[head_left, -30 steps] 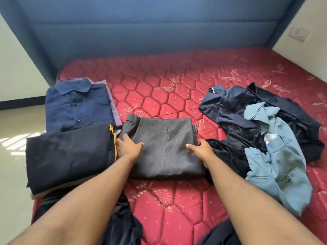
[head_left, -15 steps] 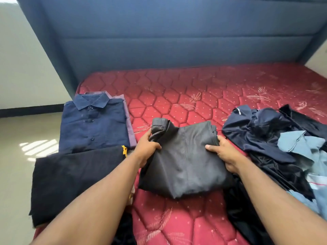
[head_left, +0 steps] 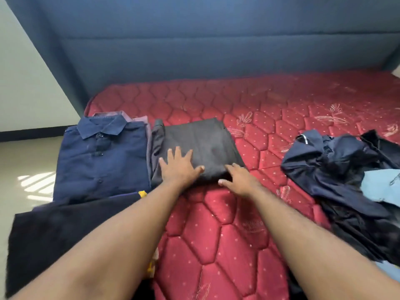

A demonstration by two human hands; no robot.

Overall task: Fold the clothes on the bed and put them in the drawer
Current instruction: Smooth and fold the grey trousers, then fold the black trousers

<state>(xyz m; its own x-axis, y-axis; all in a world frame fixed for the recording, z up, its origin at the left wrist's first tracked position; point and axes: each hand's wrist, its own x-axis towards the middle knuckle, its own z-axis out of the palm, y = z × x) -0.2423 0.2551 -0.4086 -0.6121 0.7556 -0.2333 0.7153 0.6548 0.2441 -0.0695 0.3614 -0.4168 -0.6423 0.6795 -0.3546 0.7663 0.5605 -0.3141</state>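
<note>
Pressing flat left hand and open right hand on folded dark grey trousers; crumpled navy pile right, unfolded.

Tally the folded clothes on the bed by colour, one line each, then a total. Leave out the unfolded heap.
Navy blue: 1, the collared shirt
Purple: 1, the garment under that shirt, only its edges showing
Grey: 1, the folded trousers under both hands
Black: 1, the folded garment nearest the camera
Total: 4
</note>
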